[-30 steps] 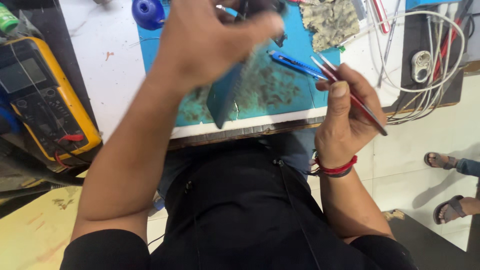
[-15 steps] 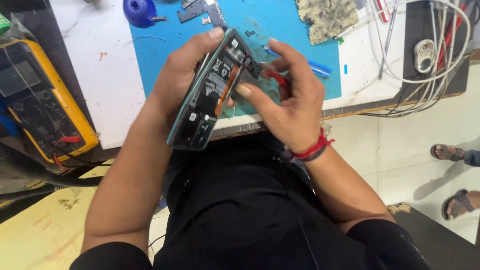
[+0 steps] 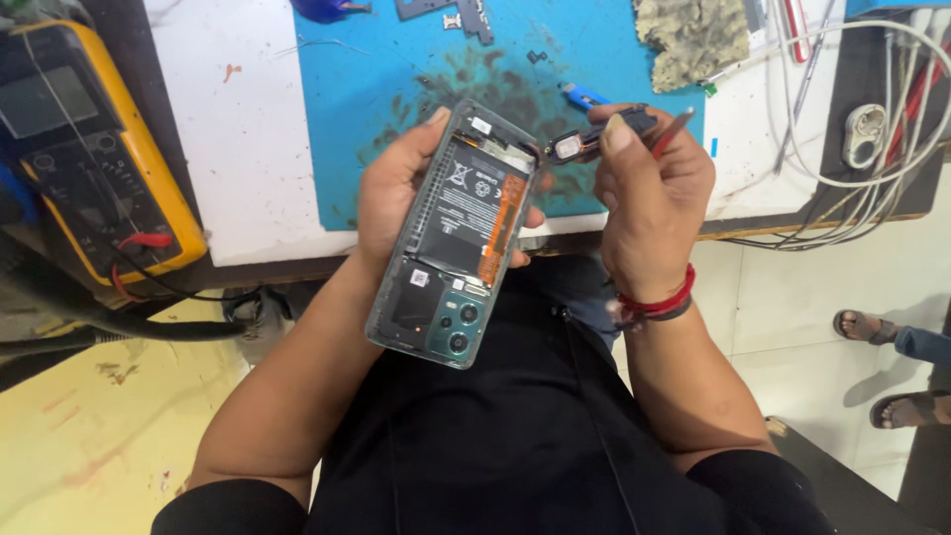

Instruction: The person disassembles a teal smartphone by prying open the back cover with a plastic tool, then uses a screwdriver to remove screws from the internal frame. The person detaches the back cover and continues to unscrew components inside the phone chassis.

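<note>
Left hand (image 3: pixel 396 203) gripping an opened phone (image 3: pixel 451 238) from behind, back cover off, battery (image 3: pixel 471 213) and orange flex cable (image 3: pixel 500 223) exposed, camera block toward the body. Right hand (image 3: pixel 649 193) pinching a small black module (image 3: pixel 594 139) just beside the phone's top corner, with red-tipped tweezers (image 3: pixel 674 129) in the same grip; red band (image 3: pixel 654 302) on that wrist. Behind the hands, a stained blue mat (image 3: pixel 396 69) on a white bench (image 3: pixel 228 129). Yellow multimeter (image 3: pixel 89 149) at far left, grey rag (image 3: pixel 693 40) on the mat's upper right, white cables (image 3: pixel 872 119) at far right. Sandalled feet (image 3: pixel 882 362) on the tiled floor, lower right
</note>
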